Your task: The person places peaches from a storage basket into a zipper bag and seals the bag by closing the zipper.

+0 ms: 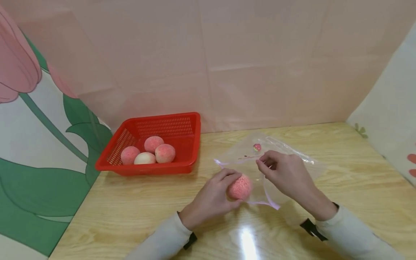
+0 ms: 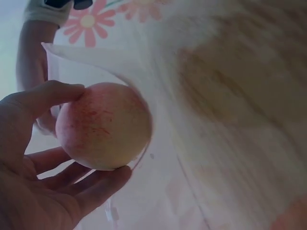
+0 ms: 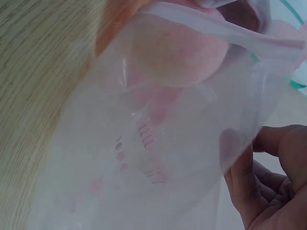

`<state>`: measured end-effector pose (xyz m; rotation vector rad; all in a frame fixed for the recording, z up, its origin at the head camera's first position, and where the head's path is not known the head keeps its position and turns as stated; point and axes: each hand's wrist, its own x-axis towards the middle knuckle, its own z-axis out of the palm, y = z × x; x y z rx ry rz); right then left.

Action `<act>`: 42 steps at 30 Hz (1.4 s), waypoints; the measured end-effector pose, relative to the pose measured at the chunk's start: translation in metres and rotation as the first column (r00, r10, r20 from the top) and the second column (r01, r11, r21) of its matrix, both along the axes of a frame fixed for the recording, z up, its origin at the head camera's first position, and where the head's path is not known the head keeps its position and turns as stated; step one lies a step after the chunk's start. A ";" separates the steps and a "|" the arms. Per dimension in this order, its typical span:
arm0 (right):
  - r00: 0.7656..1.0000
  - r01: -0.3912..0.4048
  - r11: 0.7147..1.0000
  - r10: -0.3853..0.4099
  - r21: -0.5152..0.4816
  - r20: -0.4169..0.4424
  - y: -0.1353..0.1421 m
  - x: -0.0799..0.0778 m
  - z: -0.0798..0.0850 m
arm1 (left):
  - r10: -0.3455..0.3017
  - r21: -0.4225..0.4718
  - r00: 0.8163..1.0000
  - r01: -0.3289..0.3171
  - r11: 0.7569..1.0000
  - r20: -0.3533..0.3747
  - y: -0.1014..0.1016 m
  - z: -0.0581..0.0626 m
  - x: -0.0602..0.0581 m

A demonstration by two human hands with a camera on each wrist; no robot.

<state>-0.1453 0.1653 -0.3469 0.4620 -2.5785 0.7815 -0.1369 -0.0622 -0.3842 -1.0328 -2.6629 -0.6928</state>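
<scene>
My left hand (image 1: 212,193) grips a pink peach (image 1: 240,187), fingers over its top and thumb at the near side. In the left wrist view the peach (image 2: 105,127) shows a red blush and a pale side, against the open mouth of a clear plastic bag. To the right, my right hand (image 1: 289,173) pinches the edge of the bag (image 1: 238,153), thumb against index finger. This bag has a lilac strip along its mouth and a small strawberry print. In the right wrist view, the peach (image 3: 180,52) shows behind the bag's film (image 3: 158,143).
A red plastic basket (image 1: 191,159) stands at the back left with several peaches (image 1: 165,153) in it. The wooden table (image 1: 130,209) meets a pink covered wall (image 1: 260,72) at the back. A flower-painted panel (image 1: 39,187) borders the left side.
</scene>
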 end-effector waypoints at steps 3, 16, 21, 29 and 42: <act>1.000 -0.001 1.000 0.001 -0.008 0.024 0.000 0.001 0.001 | 0.034 -0.016 0.997 -0.033 0.999 0.063 0.000 -0.001 -0.002; 0.999 -0.012 1.000 0.012 0.002 0.036 -0.001 0.002 0.000 | 0.035 -0.123 0.999 -0.032 0.992 0.017 0.011 -0.004 -0.006; 0.999 -0.017 1.000 0.017 -0.008 0.029 0.002 0.001 0.002 | 0.026 -0.166 0.998 -0.034 0.986 -0.050 0.016 -0.007 -0.009; 0.999 -0.019 1.000 0.019 -0.006 0.042 0.002 0.001 0.003 | 0.013 -0.124 0.996 -0.024 0.992 -0.087 0.006 -0.003 -0.006; 0.998 -0.003 1.000 0.003 -0.007 0.068 0.000 -0.001 0.002 | -0.007 -0.073 0.994 -0.001 0.997 -0.113 0.001 -0.001 -0.005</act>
